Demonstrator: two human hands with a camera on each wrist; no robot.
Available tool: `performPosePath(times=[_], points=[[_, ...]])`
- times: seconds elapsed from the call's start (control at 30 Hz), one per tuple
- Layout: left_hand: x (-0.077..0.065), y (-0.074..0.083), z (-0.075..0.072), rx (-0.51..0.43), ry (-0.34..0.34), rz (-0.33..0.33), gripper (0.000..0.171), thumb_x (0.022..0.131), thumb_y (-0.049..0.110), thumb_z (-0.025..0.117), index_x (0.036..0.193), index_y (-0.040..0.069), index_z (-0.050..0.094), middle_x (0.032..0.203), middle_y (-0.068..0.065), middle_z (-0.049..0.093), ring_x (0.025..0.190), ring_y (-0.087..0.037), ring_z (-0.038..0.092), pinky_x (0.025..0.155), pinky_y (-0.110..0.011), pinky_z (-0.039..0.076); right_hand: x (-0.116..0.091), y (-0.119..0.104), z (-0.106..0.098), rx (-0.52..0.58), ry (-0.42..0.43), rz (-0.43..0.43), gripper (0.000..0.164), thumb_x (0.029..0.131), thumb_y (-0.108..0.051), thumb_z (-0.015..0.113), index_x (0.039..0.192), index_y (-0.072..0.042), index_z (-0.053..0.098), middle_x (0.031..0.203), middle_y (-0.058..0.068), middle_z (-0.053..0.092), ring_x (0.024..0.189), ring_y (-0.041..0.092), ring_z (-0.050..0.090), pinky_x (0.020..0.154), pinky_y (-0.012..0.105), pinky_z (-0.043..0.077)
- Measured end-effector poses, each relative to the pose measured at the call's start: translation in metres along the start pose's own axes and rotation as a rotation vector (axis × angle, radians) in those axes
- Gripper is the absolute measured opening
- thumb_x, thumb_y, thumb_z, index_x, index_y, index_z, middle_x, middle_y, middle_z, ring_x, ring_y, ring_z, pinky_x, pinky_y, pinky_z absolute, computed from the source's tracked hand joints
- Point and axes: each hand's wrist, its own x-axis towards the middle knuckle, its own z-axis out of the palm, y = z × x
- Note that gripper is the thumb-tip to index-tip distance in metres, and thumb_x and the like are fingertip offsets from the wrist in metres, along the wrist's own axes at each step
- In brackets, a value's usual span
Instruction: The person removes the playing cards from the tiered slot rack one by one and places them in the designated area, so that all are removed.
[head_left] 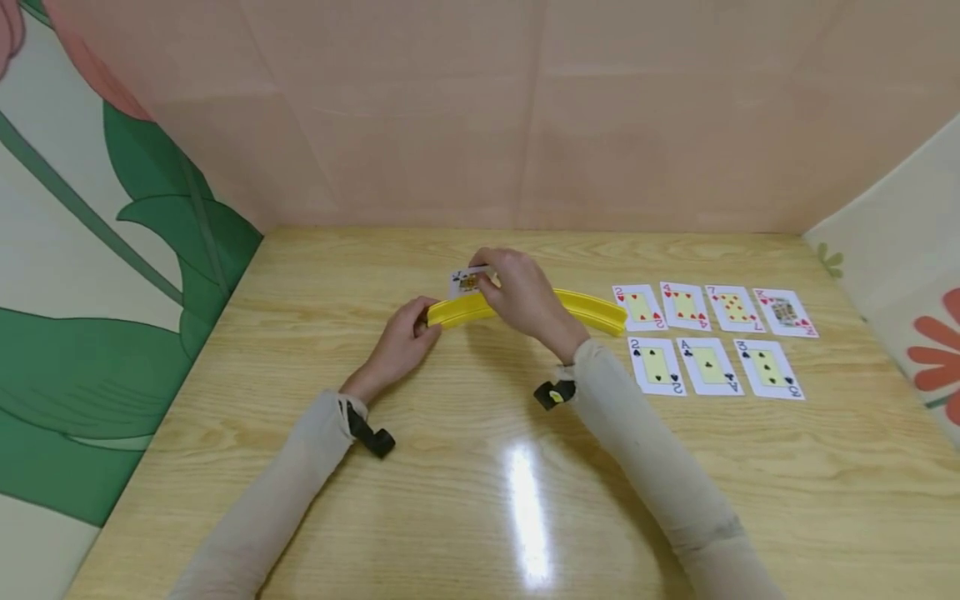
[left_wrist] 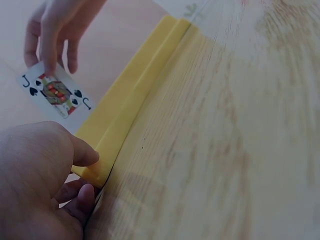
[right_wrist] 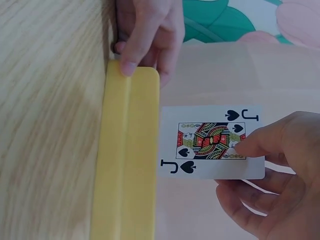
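A curved yellow card holder (head_left: 600,314) stands on the table, with its long slotted face toward me. My left hand (head_left: 401,343) grips its left end, the thumb on the front and other fingers behind, as the left wrist view shows. Between the thumb and fingers of my right hand (head_left: 525,292) is a jack of spades (right_wrist: 210,142), pinched near one short edge. The card is upright at the holder's back edge, left of the holder's middle. Its lower edge is close to the holder; whether it touches the slot I cannot tell.
Right of the holder, face-up cards lie in two rows on the wooden table (head_left: 450,500). Red cards, among them a two of hearts (head_left: 639,308), form the back row. The front row has black cards, including a two of spades (head_left: 657,367). A pink backdrop (head_left: 525,150) hangs behind.
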Motion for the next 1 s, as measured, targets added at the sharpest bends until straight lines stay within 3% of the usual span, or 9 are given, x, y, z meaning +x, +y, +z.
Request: performPosePath(times=[0.2, 0.53, 0.77, 1.0], points=[[0.0, -0.001, 0.0, 0.006, 0.004, -0.002, 0.029, 0.099, 0.009, 0.059, 0.128, 0.004, 0.057, 0.103, -0.01, 0.058, 0.081, -0.02, 0.05, 0.07, -0.031, 0.042, -0.001, -0.001, -0.01, 0.04, 0.012, 0.014, 0.016, 0.098, -0.009, 0.061, 0.112, -0.006, 0.068, 0.11, 0.01, 0.07, 0.092, 0.021, 0.065, 0.077, 0.034, 0.055], [0.0, -0.004, 0.002, 0.01, 0.012, 0.005, 0.029, 0.099, 0.009, 0.059, 0.127, 0.004, 0.058, 0.102, -0.01, 0.058, 0.08, -0.02, 0.049, 0.07, -0.032, 0.042, -0.007, -0.001, -0.031, 0.159, 0.049, 0.029, 0.019, 0.099, -0.01, 0.058, 0.115, -0.005, 0.066, 0.106, 0.01, 0.07, 0.082, 0.018, 0.065, 0.063, 0.032, 0.052], [0.0, -0.003, 0.002, 0.003, -0.001, 0.008, 0.03, 0.099, 0.01, 0.059, 0.128, 0.004, 0.057, 0.102, -0.01, 0.058, 0.079, -0.019, 0.049, 0.069, -0.03, 0.042, -0.02, 0.0, -0.037, 0.178, 0.109, -0.03, 0.031, 0.097, -0.006, 0.06, 0.127, -0.005, 0.052, 0.094, 0.01, 0.071, 0.075, 0.018, 0.063, 0.063, 0.032, 0.051], [-0.002, -0.003, 0.0, -0.008, -0.005, 0.002, 0.031, 0.099, 0.01, 0.058, 0.13, 0.005, 0.056, 0.105, -0.011, 0.058, 0.079, -0.02, 0.048, 0.069, -0.031, 0.042, -0.034, -0.002, -0.046, 0.126, 0.15, -0.105, 0.02, 0.098, -0.006, 0.06, 0.115, -0.008, 0.05, 0.086, 0.007, 0.069, 0.068, 0.016, 0.06, 0.055, 0.03, 0.047]])
